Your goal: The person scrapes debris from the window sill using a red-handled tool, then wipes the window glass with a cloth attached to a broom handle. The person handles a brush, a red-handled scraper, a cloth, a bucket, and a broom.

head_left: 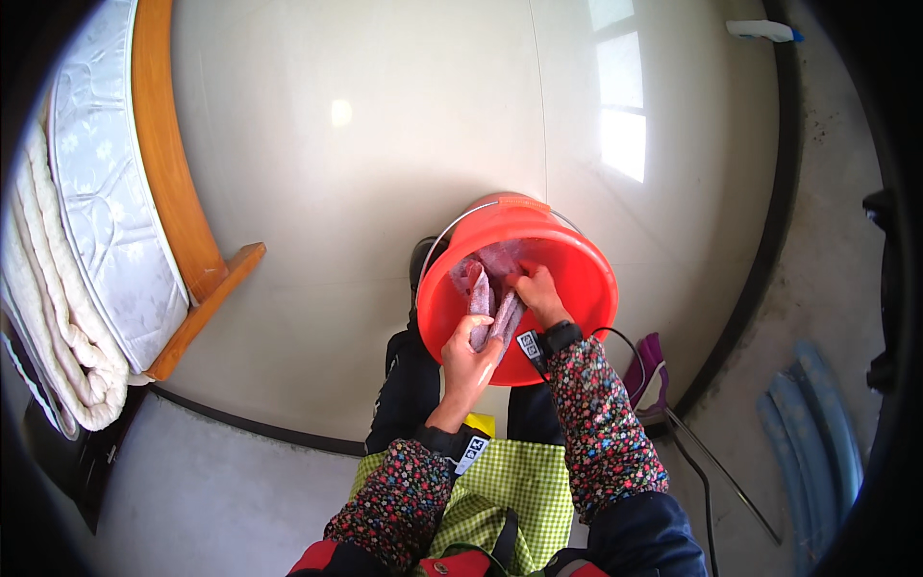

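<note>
Between my knees a red bucket (588,279) tilts toward me, its wire handle (444,236) resting against the rim. Inside it is a wet, pinkish-purple cloth (481,300), partly bunched in what looks like water. My left hand (469,361) is closed around the near folds of the cloth, thumb on top. Just right of it, my right hand (538,293) grips another part of the same cloth, its fingertips partly hidden in the folds. Both wrists wear dark straps with small tags.
A wooden bed frame (173,163) with a pale mattress (106,144) and folded cream blanket (67,317) is at the left. To the right lie a purple plastic tool with a metal rod (654,370) and a blue roll (812,423). A white bottle (760,31) lies far right.
</note>
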Available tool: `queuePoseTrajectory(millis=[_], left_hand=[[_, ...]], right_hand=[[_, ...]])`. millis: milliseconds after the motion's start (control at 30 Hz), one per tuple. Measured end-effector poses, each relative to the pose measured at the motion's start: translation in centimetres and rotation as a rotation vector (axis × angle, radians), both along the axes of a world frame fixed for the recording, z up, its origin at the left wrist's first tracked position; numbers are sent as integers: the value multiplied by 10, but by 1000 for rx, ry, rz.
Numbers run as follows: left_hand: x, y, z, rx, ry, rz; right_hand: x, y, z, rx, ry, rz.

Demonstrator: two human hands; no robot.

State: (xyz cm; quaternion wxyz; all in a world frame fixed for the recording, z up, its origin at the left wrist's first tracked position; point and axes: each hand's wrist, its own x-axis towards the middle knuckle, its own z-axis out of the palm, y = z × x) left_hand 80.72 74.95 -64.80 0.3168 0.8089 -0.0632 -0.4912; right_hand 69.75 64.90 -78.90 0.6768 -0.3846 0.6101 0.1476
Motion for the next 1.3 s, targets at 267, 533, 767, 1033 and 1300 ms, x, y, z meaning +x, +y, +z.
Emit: queuePoseTrajectory(millis=[267,533,767,1033,1300], left_hand=[[-11,16,-9,70,10,-313],[-27,30,-29,238,666,334],[-28,26,5,-29,1152,692],[-13,8,67,73,1237,521],[5,-28,105,-34,1255,500]], right_hand=[[-35,20,-18,-691,181,-26],[-30,54,53,-167,-1,-156],[-46,55,200,250,-184,-266],[-66,18,291,506,-360,-255],[-79,-9,325,664,-419,-136]])
